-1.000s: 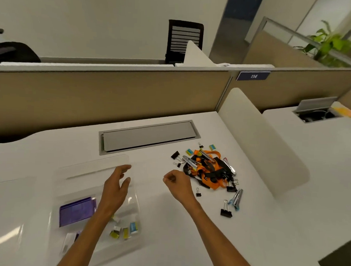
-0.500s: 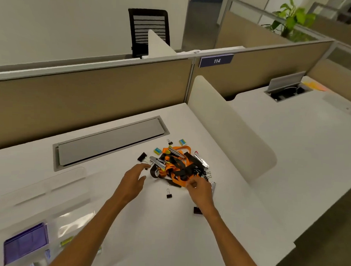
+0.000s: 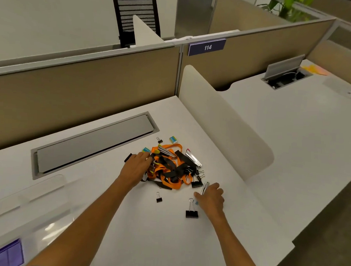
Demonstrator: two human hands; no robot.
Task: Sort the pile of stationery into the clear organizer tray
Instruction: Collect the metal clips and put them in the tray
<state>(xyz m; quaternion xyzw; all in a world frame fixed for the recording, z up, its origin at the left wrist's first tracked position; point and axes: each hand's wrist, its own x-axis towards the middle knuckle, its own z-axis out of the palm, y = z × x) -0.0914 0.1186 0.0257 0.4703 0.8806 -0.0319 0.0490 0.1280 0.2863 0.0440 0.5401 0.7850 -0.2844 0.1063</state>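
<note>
The stationery pile (image 3: 169, 169) is a tangle of orange and black lanyards with silver cutters, binder clips and small erasers, lying mid-desk. My left hand (image 3: 136, 168) reaches onto its left edge, fingers stretched over the lanyards. My right hand (image 3: 211, 197) is at the pile's front right, fingers curled round a silver cutter (image 3: 204, 187) with a blue end. Two black binder clips lie loose in front, one large (image 3: 192, 212) and one small (image 3: 159, 198). The clear organizer tray (image 3: 36, 205) sits at the lower left, with a purple item (image 3: 6, 254) in it.
A grey cable hatch (image 3: 93, 144) is set into the desk behind the pile. A rounded white divider (image 3: 221, 122) stands to the right, with a beige partition behind. The desk edge runs along the lower right.
My left hand left the tray and moved right onto the pile. My right hand moved to the pile's front right and took hold of the silver cutter. The view swung right.
</note>
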